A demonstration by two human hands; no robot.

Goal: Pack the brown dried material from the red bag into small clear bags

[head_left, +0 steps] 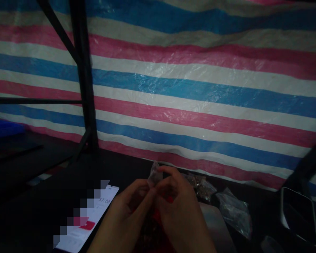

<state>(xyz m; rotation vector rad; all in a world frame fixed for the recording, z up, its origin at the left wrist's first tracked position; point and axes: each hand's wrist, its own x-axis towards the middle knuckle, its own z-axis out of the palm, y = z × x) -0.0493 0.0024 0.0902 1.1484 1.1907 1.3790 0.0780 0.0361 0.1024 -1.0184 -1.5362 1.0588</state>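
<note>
from the head view, my left hand (126, 207) and right hand (179, 203) meet over the dark desk (42, 196), fingers of both pinched shut on a small clear bag (155, 174) held up between them. a phone (86, 218) lies left; more bags (233, 211) lie right, before the striped tarp (200, 88).

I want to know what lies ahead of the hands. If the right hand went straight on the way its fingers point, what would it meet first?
The right hand points up-left, so it meets the small clear plastic bag it already pinches with the left hand. Beyond that, probably dark tabletop, then the striped tarp; depth is unclear.
</note>
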